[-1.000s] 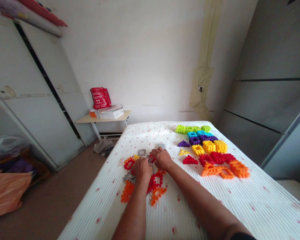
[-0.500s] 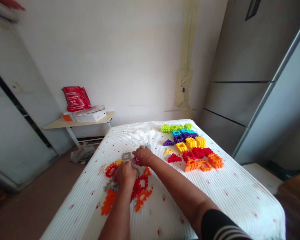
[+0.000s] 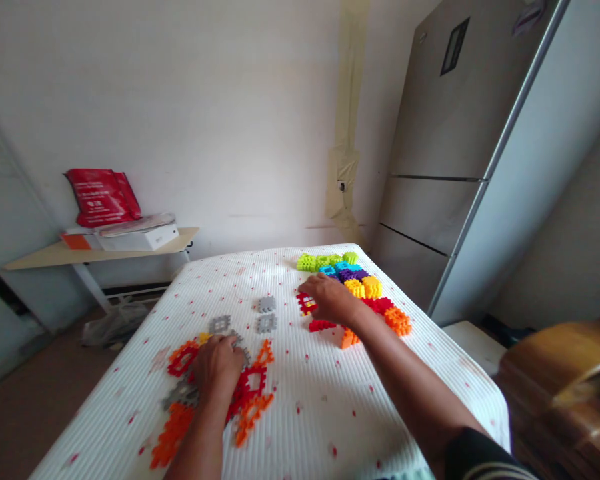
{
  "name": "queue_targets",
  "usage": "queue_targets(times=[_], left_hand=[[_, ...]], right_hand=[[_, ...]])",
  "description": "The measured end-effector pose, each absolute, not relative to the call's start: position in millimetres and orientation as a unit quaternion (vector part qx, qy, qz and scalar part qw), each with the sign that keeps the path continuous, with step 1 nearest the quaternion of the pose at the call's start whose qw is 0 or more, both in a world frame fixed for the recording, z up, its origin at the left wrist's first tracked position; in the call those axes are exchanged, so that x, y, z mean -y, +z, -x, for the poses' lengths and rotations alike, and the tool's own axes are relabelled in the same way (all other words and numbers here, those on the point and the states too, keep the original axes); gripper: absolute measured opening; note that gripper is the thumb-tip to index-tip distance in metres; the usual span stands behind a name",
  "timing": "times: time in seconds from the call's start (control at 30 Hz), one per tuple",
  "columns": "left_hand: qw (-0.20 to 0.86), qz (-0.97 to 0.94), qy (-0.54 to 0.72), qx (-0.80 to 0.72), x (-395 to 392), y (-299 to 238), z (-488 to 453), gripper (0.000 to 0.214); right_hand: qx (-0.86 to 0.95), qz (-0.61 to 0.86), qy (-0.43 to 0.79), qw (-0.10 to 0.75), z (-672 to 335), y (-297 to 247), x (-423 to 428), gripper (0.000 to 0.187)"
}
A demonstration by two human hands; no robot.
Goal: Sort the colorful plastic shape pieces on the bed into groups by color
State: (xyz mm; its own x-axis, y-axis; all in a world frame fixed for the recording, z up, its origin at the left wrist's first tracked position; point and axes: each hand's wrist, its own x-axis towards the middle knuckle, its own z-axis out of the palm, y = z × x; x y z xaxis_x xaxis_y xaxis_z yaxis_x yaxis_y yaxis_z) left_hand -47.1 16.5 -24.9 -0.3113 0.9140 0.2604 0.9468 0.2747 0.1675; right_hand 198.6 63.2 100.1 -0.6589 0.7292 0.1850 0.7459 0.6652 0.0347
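My right hand (image 3: 329, 297) is closed on a red interlocking building block (image 3: 306, 305), a square with a window-like opening. It hangs over the near-left side of the sorted colour groups, beside a red triangular block (image 3: 323, 325) on the cloth. Down at the mixed pile, my left hand (image 3: 219, 360) has its fingers curled among the pieces; what they grip, if anything, is hidden. Around it lie orange blocks (image 3: 173, 433), a red square block (image 3: 255, 381) and grey blocks (image 3: 181, 395). Beyond the pile sit two grey square blocks (image 3: 267, 324) and another grey frame block (image 3: 220, 324).
Sorted stacks run along the table's right: green (image 3: 323, 262), blue (image 3: 327, 270), purple (image 3: 354, 274), yellow (image 3: 372, 287), red (image 3: 379, 305) and orange (image 3: 397, 321). A fridge (image 3: 430, 133) stands behind at right. Red bags (image 3: 100, 198) rest on a side table (image 3: 35, 257) at left.
My right hand has left the mixed pile and moved right to the sorted groups, carrying a red square block. Two grey squares now show on the cloth. The view has swung right.
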Motion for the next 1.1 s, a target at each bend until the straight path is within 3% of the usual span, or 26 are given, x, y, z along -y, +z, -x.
queue_targets(times=[0.23,0.6,0.8,0.93,1.1], left_hand=[[0.067,0.572,-0.186,0.796,-17.5,-25.5,45.9,0.030],[0.082,0.495,-0.376,0.779,-3.6,-5.6,58.7,0.034],[-0.050,0.473,-0.486,0.733,14.3,-4.3,74.4,0.031],[-0.125,0.599,-0.336,0.716,37.7,-5.5,68.0,0.024],[-0.076,0.646,-0.115,0.751,68.4,5.8,54.5,0.024]], right_hand=[[0.801,0.596,0.001,-0.058,-317.9,82.1,-93.3,0.048],[0.790,0.608,0.013,-0.078,-327.9,50.5,-106.1,0.050],[0.786,0.612,0.021,-0.086,-332.6,37.9,-119.7,0.048],[0.784,0.613,0.014,-0.097,-337.2,34.6,-123.8,0.049],[0.793,0.601,0.027,-0.098,-336.6,36.3,-121.2,0.049]])
